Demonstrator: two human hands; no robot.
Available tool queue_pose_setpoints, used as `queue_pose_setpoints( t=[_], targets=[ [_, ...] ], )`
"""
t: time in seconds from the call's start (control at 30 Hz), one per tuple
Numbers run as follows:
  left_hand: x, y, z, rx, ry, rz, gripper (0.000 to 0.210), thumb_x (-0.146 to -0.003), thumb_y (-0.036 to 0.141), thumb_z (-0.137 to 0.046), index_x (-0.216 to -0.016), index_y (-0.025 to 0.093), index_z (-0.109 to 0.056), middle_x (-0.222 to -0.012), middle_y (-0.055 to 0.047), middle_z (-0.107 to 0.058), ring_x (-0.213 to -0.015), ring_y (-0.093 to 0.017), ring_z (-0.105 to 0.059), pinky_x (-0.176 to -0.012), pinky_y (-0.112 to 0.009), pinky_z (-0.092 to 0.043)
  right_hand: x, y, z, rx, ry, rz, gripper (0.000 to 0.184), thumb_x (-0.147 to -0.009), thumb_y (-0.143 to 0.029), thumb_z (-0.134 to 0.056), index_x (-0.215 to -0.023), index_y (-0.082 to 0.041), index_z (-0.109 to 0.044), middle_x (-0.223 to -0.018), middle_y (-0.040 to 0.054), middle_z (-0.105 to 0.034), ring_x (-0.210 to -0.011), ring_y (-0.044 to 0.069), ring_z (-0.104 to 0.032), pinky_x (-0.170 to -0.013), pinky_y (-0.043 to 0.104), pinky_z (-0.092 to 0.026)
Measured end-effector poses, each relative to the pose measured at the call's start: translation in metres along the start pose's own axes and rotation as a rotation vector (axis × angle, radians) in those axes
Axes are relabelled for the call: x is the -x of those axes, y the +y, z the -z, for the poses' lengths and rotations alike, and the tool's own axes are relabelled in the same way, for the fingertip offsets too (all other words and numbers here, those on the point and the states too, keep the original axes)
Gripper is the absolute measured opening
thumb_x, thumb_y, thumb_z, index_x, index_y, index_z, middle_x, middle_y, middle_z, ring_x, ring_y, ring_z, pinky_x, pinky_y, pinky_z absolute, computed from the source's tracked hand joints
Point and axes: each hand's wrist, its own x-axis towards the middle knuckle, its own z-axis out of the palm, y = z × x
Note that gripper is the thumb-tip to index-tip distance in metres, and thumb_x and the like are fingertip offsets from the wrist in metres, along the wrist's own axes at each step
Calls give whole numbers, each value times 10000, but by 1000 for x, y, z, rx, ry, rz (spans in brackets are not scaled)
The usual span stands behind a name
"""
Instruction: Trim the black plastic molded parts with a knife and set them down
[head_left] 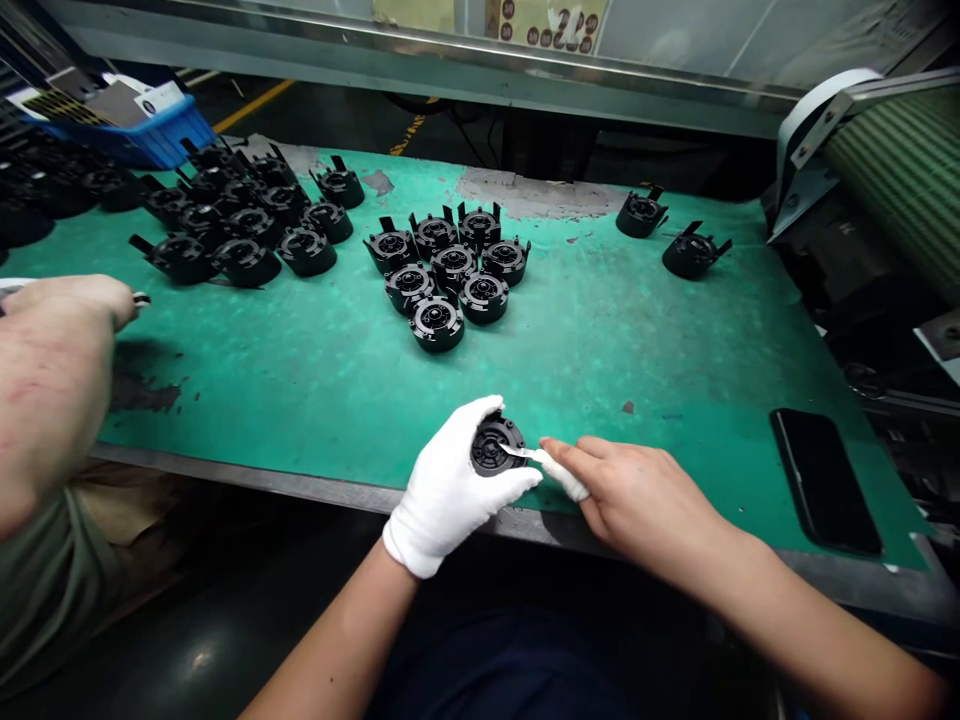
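Note:
My left hand (450, 490), in a white glove, wraps round a black round plastic part (491, 447) at the table's near edge. The part's ribbed face is turned up toward me. My right hand (637, 490) is bare and grips a small knife with a curved metal blade (516, 452) and a white-wrapped handle (562, 474). The blade's tip lies over the face of the part; whether it touches cannot be made out. Beyond my hands a cluster of similar black parts (438, 320) stands on the green tabletop (330, 380).
Two more black parts (691, 254) stand at the right, and a larger group (247, 240) at the left. A co-worker's arm (52, 380) reaches in at the left. A phone (825, 480) lies near the right edge. A blue bin (165, 130) and a green conveyor belt (907, 150) flank the table.

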Motion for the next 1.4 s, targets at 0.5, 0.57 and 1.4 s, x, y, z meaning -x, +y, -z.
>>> queue_pose_setpoints(
  t=[0.5,0.57,1.4],
  targets=[
    [5,-5,-9,-1,78,17,795,-728,518,-839,-1385,234,-492,-1332,-87,-647,-1217,-284,-654,-1103,-454,-510,10,-28,-6,-10,-11,-185,653,-889,-95,-439,-1534,-191,-464,-1054,125,-753,-810,274,-733,-664,348,-555],
    [4,-6,-8,-12,78,2,828,-704,532,-854,-1390,236,-496,-1350,-89,-640,-1243,-294,-639,-1119,-463,-497,13,-20,-12,-98,55,-148,600,-918,-122,-426,-1512,-180,-487,-1147,134,-743,-905,283,-733,-747,379,-578],
    [6,4,-13,48,-40,44,984,-709,477,-853,-1510,213,-348,-1456,-134,-548,-1323,-317,-571,-1141,-502,-469,-13,28,-23,-331,71,129,411,-954,-175,-462,-1308,-269,-649,-1003,40,-741,-864,214,-705,-767,321,-506]
  ],
)
